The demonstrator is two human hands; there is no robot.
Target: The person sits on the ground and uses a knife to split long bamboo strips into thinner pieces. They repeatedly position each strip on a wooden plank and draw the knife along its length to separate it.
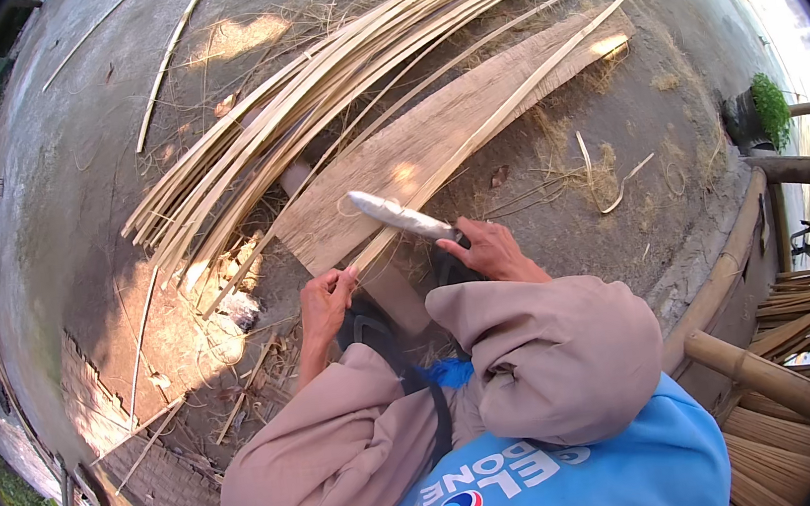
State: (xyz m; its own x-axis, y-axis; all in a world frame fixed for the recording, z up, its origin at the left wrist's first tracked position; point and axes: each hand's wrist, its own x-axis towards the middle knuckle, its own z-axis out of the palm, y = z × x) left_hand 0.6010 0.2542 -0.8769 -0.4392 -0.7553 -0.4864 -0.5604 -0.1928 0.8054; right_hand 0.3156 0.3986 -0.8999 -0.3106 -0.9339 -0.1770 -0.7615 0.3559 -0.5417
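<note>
The left hand [325, 300] pinched a long bamboo strip [508, 106] in curled fingers. The right hand [489, 248] gripped a knife [399, 216], fingers wrapped tight round its handle, blade laid against the strip over a plank [432, 140]. More strips [326, 82] lay fanned on the ground [78, 190].

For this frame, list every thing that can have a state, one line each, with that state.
Left hand: closed around the near end of the long pale bamboo strip.
Right hand: gripping the handle of the large metal knife.
Long pale bamboo strip: lying along the wooden plank, blade against it.
Large metal knife: blade bare, laid across the strip.
Flat wooden plank: lying flat on the ground.
Bundle of pale bamboo strips: loose, fanned out on the ground.
</note>
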